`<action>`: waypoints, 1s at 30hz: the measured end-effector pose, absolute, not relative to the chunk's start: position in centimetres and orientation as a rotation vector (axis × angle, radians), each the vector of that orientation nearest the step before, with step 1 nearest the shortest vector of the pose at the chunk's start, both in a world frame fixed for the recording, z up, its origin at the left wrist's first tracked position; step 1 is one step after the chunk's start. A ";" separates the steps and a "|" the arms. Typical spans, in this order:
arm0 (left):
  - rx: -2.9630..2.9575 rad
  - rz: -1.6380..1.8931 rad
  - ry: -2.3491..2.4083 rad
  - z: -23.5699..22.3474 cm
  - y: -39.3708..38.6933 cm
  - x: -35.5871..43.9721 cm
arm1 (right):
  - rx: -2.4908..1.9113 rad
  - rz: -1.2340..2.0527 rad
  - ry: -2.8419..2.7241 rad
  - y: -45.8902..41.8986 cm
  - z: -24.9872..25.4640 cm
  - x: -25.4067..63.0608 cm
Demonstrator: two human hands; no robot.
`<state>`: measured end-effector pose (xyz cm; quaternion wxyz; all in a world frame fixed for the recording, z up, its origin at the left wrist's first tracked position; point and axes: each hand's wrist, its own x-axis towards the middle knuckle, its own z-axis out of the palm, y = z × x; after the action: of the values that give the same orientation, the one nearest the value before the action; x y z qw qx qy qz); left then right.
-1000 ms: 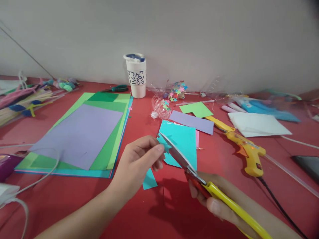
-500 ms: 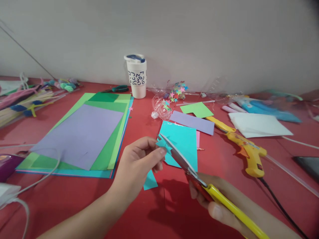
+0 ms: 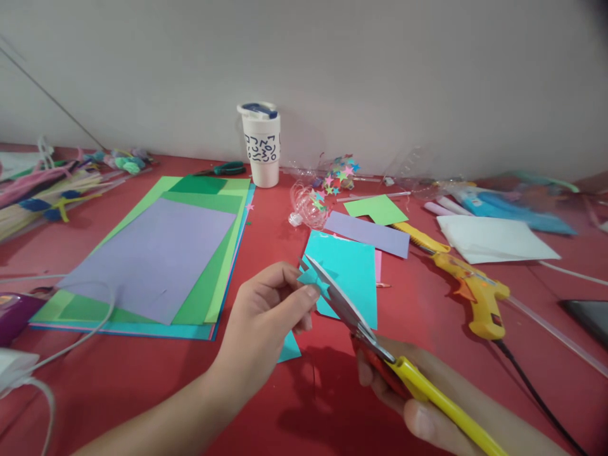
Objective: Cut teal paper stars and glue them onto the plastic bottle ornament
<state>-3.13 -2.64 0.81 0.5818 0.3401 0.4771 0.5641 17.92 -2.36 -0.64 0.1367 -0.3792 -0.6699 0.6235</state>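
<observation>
Far left: pink pipe cleaners [image 3: 35, 180], with a purple device [image 3: 19, 313] and a white cable [image 3: 78, 358] nearer me. Next: a stack of coloured sheets [image 3: 232, 253], the lilac sheet [image 3: 156, 253] uppermost; behind it, green-handled scissors or pliers [image 3: 228, 168]; beside those, one white tumbler [image 3: 263, 149], upright, blue on its lid.

Centre: my left hand [image 3: 268, 316], thumb and fingers pinching a small turquoise paper star [image 3: 313, 278] above the red table [image 3: 237, 405]. Behind the star: a turquoise sheet [image 3: 356, 272], lying flat; farther back, a clear ball with pink strands [image 3: 308, 206].

Right of centre: my right hand [image 3: 394, 373], closed around the handles of the red-and-yellow scissors [image 3: 354, 310]. Their blades point toward my left hand and overlap the star in view; contact, I cannot tell. Then a lilac strip [image 3: 368, 234], a lime piece [image 3: 377, 208], a yellow glue gun [image 3: 475, 294] and folded white paper [image 3: 494, 239]. Right edge: a dark flat object [image 3: 589, 316].
</observation>
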 end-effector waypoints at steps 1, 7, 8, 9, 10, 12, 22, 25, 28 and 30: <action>0.801 1.316 1.121 0.8 -2.6 -3.1 | -1.093 1.800 -1.945 -2.3 -0.6 17.8; 0.811 1.310 1.121 0.6 -2.6 -3.1 | -1.136 1.737 -1.947 -2.9 -0.3 17.4; 0.808 1.311 1.115 0.6 -2.6 -3.1 | -1.151 1.723 -1.940 -3.0 -0.3 17.4; 0.804 1.311 1.110 0.6 -2.6 -3.1 | -1.164 1.707 -1.933 -3.2 -0.2 17.4; 0.799 1.310 1.107 0.6 -2.6 -3.1 | -1.171 1.691 -1.929 -3.2 -0.2 17.4; 0.790 1.306 1.106 0.5 -2.6 -3.1 | -1.180 1.661 -1.926 -3.3 -0.1 17.3; 0.773 1.316 1.088 0.6 -2.6 -3.1 | -1.225 1.662 -1.921 -3.4 0.2 16.9; 0.761 1.317 1.085 0.7 -2.6 -3.1 | -1.205 1.652 -1.951 -3.4 -0.1 16.9; 0.759 1.315 1.077 0.7 -2.6 -3.1 | -1.150 1.649 -1.982 -3.2 -0.6 16.8; 0.762 1.318 1.072 0.8 -2.6 -3.1 | -1.136 1.657 -1.961 -3.0 -0.9 16.7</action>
<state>-3.14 -2.64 0.78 0.5970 0.3283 0.4619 0.5679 16.65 -2.99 -0.94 0.1665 -0.3990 -0.6888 0.5819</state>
